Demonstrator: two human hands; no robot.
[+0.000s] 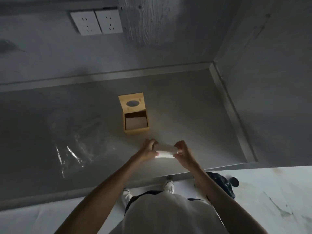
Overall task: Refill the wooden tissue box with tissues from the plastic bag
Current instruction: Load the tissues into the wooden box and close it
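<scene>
A small wooden tissue box (137, 129) stands on the grey counter, its lid (132, 103) with an oval slot swung up at the back. Inside it lies a pale layer, apparently tissues. Just in front of the box, I hold a white stack of tissues (166, 149) between both hands: my left hand (148, 148) grips its left end and my right hand (184, 152) grips its right end. A crumpled clear plastic bag (76, 146) lies flat on the counter to the left.
The grey counter (194, 115) has a raised rim along the back and right side. Two white wall sockets (96, 22) sit high on the back wall. A black bag (222, 183) lies on the pale floor at the right, near my white shoes.
</scene>
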